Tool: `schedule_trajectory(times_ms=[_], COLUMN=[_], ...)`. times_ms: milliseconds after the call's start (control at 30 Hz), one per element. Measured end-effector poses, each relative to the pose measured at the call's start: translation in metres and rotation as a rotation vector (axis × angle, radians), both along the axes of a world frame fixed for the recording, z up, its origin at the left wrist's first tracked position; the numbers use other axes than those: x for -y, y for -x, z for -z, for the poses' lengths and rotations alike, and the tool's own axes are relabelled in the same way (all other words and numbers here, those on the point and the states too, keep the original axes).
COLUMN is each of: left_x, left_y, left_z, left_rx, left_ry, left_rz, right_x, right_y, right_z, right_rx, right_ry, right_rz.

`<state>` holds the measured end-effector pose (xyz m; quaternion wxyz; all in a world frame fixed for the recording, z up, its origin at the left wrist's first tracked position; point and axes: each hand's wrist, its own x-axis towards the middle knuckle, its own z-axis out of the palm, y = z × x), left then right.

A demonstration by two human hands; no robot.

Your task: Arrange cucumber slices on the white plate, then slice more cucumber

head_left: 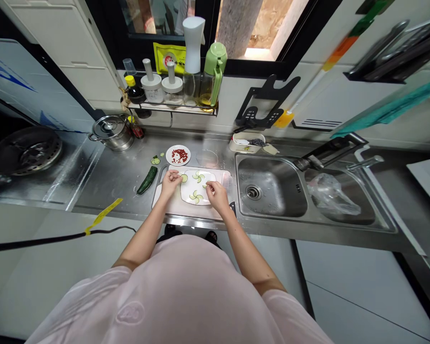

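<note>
A white square plate (195,198) lies on a pale cutting board (172,203), with thin cucumber slices (197,177) fanned into small pinwheels. My left hand (170,184) rests at the plate's left edge, its fingertips pinching a cucumber slice (184,177). My right hand (215,195) is over the plate's right side, with thumb and fingers closed on a thin green slice (205,186). To the left of the board lies a dark green cucumber (147,180). Beyond it are loose cucumber pieces (155,161) and a small round plate of red berries (178,155).
The steel counter (107,181) holds a lidded steel pot (112,133) at the left and a transparent round dish (207,158) behind the board. A steel double sink (270,186) lies right, with a plastic bag (332,195). Bottles stand on a wall shelf (172,108).
</note>
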<state>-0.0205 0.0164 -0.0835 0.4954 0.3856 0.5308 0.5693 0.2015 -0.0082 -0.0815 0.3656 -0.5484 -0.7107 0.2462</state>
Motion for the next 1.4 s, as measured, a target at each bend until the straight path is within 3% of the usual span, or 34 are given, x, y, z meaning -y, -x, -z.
schedule_trajectory(times_ms=[267,467,600,733,1100,1233,1400], left_x=[0.010,0.017,0.020,0.022,0.020,0.026,0.031], left_y=[-0.016,-0.025,-0.028,-0.029,-0.030,-0.032,-0.038], left_z=[-0.043,-0.058,-0.060,-0.062,-0.051,-0.049,-0.049], left_rx=[-0.049,-0.221,-0.256,-0.211,-0.072,-0.022,0.184], left_ry=[-0.042,-0.176,-0.203,-0.120,0.149,0.289,0.448], left_rz=[0.155,0.328,0.368,0.370,0.193,0.268,0.411], right_x=[-0.007,-0.007,-0.007,-0.006,-0.009,-0.007,-0.002], right_y=[0.018,0.027,0.027,0.025,0.020,0.020,0.020], right_z=[-0.043,-0.063,-0.061,-0.058,-0.063,-0.064,-0.062], right_rx=[-0.058,0.016,0.035,0.035,-0.040,-0.045,-0.018], right_ry=[-0.067,-0.068,-0.037,-0.030,-0.065,-0.086,-0.088], right_rz=[-0.073,-0.188,-0.229,-0.252,-0.177,-0.184,-0.216])
